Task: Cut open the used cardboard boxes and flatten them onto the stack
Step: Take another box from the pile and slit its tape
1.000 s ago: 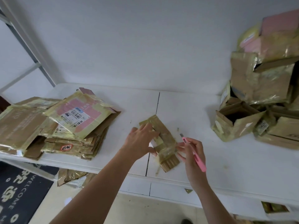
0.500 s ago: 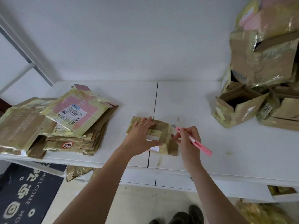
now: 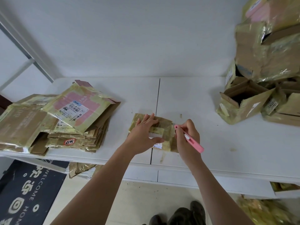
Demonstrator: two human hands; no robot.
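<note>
Small box pinned flat at the front of the bench, cutter at its right edge.

I see my left hand (image 3: 144, 133) spread flat, fingers straight, pressing the small taped box (image 3: 164, 127) down over the bench (image 3: 203, 98) seam. My right hand (image 3: 188, 135) grips the pink cutter (image 3: 194, 142), tip at the box's right edge. The flattened stack (image 3: 53, 122) lies well to the left; the uncut boxes (image 3: 266, 78) are piled far right.

Bare arms, dark shoes

Both forearms are bare to the frame edge, with no sleeve showing; the left hand (image 3: 144, 132) and right hand (image 3: 188, 135) have short nails. Dark rounded shoes (image 3: 183, 215) show at the bottom edge.
</note>
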